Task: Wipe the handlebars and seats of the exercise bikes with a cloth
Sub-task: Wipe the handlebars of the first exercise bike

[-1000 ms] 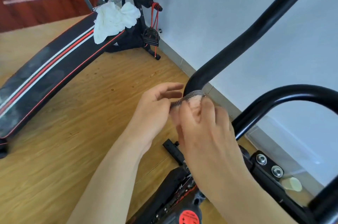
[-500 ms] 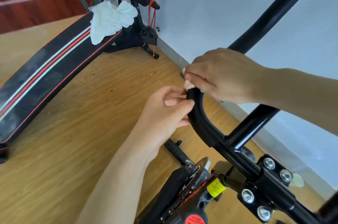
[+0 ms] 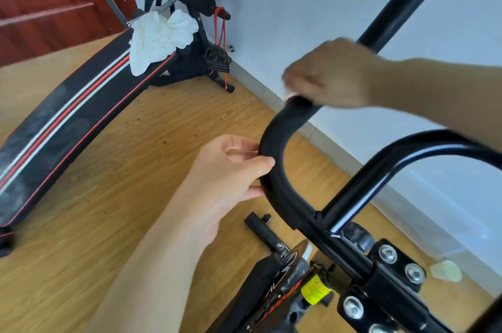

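Note:
The exercise bike's black padded handlebar [image 3: 274, 142] curves up from the clamp toward the upper right. My left hand [image 3: 228, 169] grips the outer bend of this bar with thumb and fingers. My right hand [image 3: 328, 74], blurred by motion, is closed over the bar just above the bend. A small pale scrap shows under its fingertips; I cannot tell what it is. A crumpled white cloth [image 3: 160, 39] lies apart on the far end of a sit-up bench [image 3: 68, 120]. No bike seat is in view.
The second handlebar loop [image 3: 407, 150] and the bolted clamp [image 3: 385, 278] sit at the lower right. A wall with a skirting board runs behind the bike. A red door [image 3: 54, 1] is at the back left. The floor is wood.
My right hand came from below the bar to on top of it and has slid a little up the bar. My left hand has stayed at the bend.

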